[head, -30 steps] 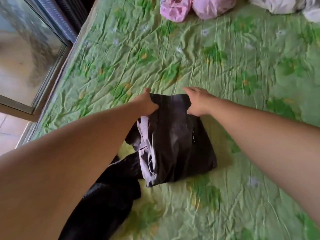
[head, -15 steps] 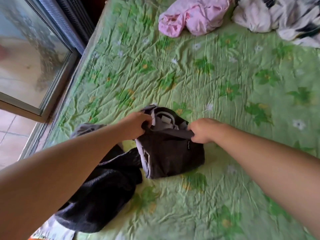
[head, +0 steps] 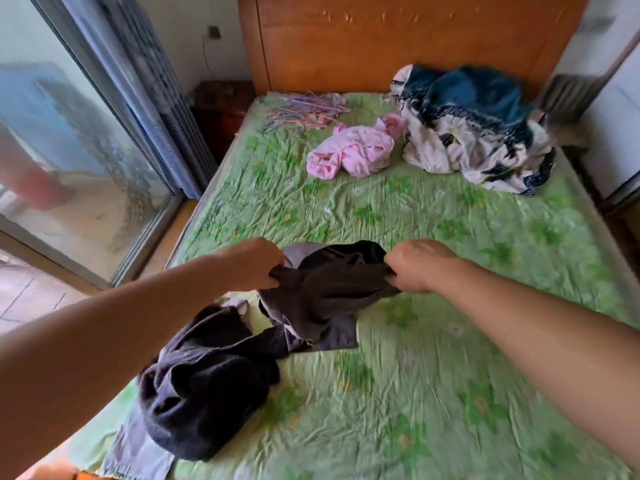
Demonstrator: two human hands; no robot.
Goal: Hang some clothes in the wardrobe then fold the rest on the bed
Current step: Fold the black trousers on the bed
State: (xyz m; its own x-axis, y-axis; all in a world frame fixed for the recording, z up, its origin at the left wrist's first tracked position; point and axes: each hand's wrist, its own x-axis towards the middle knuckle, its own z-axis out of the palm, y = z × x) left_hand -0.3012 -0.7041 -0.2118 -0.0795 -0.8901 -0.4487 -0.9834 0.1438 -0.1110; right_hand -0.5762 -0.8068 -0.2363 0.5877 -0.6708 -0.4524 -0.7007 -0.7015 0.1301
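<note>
A dark grey garment (head: 325, 292) hangs bunched between my two hands, its lower part still touching the green floral bed (head: 433, 393). My left hand (head: 251, 263) grips its left edge and my right hand (head: 414, 265) grips its right edge, both with curled fingers. A crumpled black garment (head: 204, 382) lies on the bed below my left forearm. Farther up the bed lie a pink garment (head: 353, 152) and a heap of blue and cream clothes (head: 478, 129). A pile of coloured hangers (head: 304, 110) sits near the headboard.
A wooden headboard (head: 398, 39) closes the far end of the bed. A glass sliding door (head: 69, 150) runs along the left side, with a narrow strip of floor between it and the bed. A dark bedside cabinet (head: 221, 109) stands in the far left corner.
My hands have lifted the dark grey garment off the bed and it now hangs bunched. The camera has tilted up, bringing the headboard, hangers and far clothes into view.
</note>
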